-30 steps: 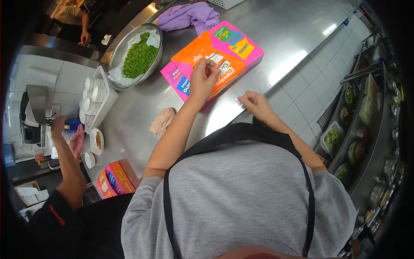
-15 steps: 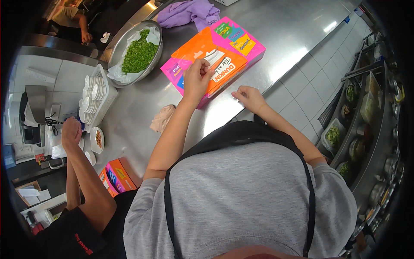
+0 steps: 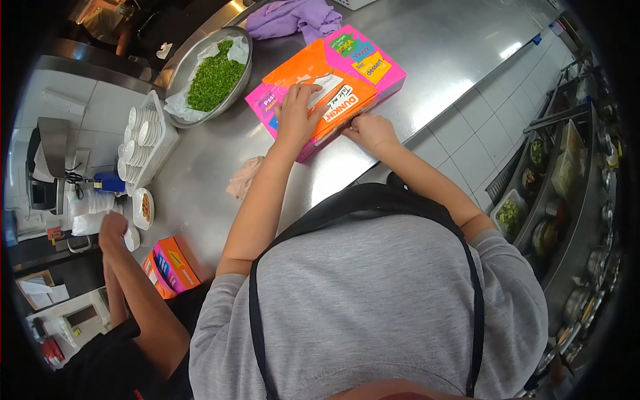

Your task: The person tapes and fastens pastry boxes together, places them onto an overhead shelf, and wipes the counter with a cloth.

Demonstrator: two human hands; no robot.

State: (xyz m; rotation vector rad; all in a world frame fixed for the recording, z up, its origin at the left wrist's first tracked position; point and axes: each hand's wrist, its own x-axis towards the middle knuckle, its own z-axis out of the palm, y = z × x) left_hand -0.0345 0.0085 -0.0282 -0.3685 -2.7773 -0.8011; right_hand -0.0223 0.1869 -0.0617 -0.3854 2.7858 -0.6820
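Observation:
A pink and orange box (image 3: 357,87) lies on the steel counter in front of me. My left hand (image 3: 298,115) rests on the box's top, its fingers apart on the orange part. At the box's near edge is my right hand (image 3: 371,133), fingers bent together against the side; whether they pinch anything there is hidden. A crumpled beige cloth (image 3: 244,177) lies on the counter beside my left forearm.
Left of the box stand a metal bowl of chopped greens (image 3: 215,83) and a white basket of small dishes (image 3: 159,148). A purple cloth (image 3: 293,19) lies beyond. A co-worker's hand (image 3: 113,227) is near a small white bowl (image 3: 132,238). Shelves with food containers line the right.
My right hand has moved up and left to the box's edge. My left hand's fingers have spread onto the box top. The co-worker's hands have moved down toward the small bowl.

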